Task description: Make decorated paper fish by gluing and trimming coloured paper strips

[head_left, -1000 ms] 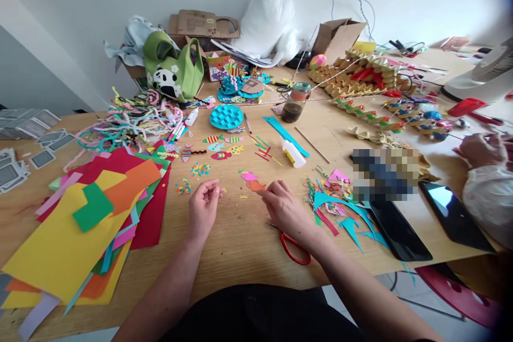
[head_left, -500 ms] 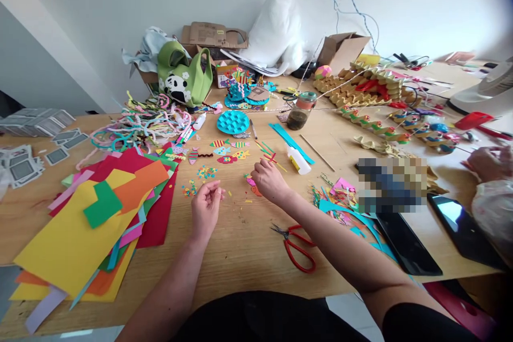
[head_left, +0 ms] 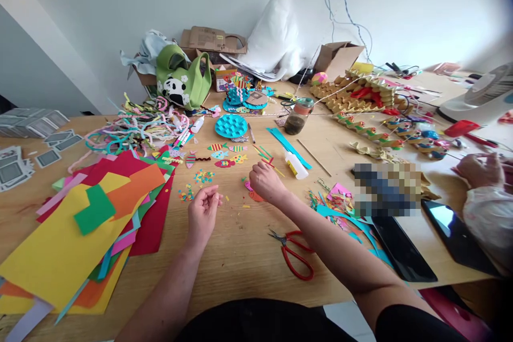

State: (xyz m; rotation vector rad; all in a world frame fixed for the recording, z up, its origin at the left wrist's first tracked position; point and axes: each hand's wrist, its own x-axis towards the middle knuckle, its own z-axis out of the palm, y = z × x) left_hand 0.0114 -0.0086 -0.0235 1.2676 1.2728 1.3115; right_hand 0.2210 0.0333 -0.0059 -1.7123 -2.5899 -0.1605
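My left hand [head_left: 203, 212] hovers over the table, thumb and fingertips pinched together; anything between them is too small to make out. My right hand [head_left: 267, 183] is closed, its fingertips hidden beneath it. Partly covered by it lie a pink fish cut-out [head_left: 248, 186] and an orange cut-out [head_left: 256, 198]. Thin coloured paper strips [head_left: 262, 150] lie just beyond. Small paper dots [head_left: 203, 176] are scattered past my left hand. Further back sit several decorated paper fish [head_left: 217, 147]. Red-handled scissors [head_left: 296, 256] rest near my right forearm.
Coloured sheets [head_left: 52, 246] are stacked at left, below a pile of pipe cleaners [head_left: 124, 133]. A glue bottle [head_left: 296, 165], blue strip [head_left: 287, 147] and wooden stick [head_left: 315, 157] lie beyond my right hand. Paper scraps [head_left: 340, 192] and another person's hand [head_left: 481, 171] are at right.
The whole view has shifted slightly, with most things now lower and further left. My right hand has edged slightly back from the coloured strips. My left hand keeps its pinch.
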